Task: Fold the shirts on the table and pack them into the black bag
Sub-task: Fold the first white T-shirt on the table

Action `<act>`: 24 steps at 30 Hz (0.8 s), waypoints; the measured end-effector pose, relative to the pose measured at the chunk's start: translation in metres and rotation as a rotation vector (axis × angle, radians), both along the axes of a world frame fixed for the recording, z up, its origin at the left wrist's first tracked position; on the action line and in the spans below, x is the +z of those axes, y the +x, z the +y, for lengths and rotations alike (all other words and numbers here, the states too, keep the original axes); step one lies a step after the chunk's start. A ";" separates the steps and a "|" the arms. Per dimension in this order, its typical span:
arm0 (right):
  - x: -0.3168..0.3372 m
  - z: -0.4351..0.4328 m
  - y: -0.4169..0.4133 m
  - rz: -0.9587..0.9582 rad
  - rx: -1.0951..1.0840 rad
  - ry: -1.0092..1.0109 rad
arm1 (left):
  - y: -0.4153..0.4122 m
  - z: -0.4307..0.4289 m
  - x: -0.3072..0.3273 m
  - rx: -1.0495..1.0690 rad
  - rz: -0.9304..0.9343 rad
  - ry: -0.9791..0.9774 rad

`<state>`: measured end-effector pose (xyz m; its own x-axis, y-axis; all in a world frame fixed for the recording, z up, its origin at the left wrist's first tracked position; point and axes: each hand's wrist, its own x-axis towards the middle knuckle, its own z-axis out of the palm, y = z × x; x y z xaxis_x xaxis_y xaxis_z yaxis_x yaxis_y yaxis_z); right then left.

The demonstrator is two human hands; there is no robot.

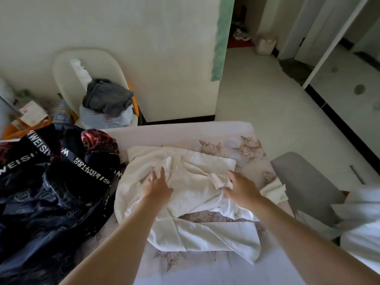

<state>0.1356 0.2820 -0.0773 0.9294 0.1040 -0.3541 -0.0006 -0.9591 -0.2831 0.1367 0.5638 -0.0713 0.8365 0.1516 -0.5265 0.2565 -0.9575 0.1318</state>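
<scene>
The white shirt (191,200) lies rumpled in the middle of the floral-covered surface (246,147). The left hand (158,187) rests flat on it, fingers (162,173) spread. The right hand (242,189) pinches a fold at its right side. The black bag (41,192) sits just left, touching the shirt.

The shirt (191,194) is matt, creased white cloth; at nine o'clock the black bag (41,198) shows faintly glossy, patterned fabric
</scene>
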 end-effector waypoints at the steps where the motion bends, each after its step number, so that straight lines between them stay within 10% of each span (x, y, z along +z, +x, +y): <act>1: -0.004 0.001 0.003 -0.055 0.031 -0.069 | 0.003 0.000 -0.004 0.032 -0.018 0.035; 6: -0.005 -0.004 0.029 -0.246 0.076 -0.205 | 0.022 0.014 0.000 0.041 -0.150 0.160; 11: 0.035 -0.006 0.086 -0.302 -0.388 0.104 | 0.069 0.031 0.048 0.259 -0.366 0.079; 16: 0.051 -0.003 0.140 -0.265 -0.597 0.370 | 0.120 0.057 0.066 0.672 -0.489 -0.494; 24: 0.002 0.051 0.072 -0.162 0.074 0.208 | 0.056 0.023 0.018 -0.134 -0.171 -0.287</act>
<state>0.2074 0.3333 -0.0757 0.9592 0.2291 -0.1655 0.1290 -0.8760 -0.4648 0.1925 0.5869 -0.0531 0.9187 -0.0988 -0.3823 0.0826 -0.8988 0.4306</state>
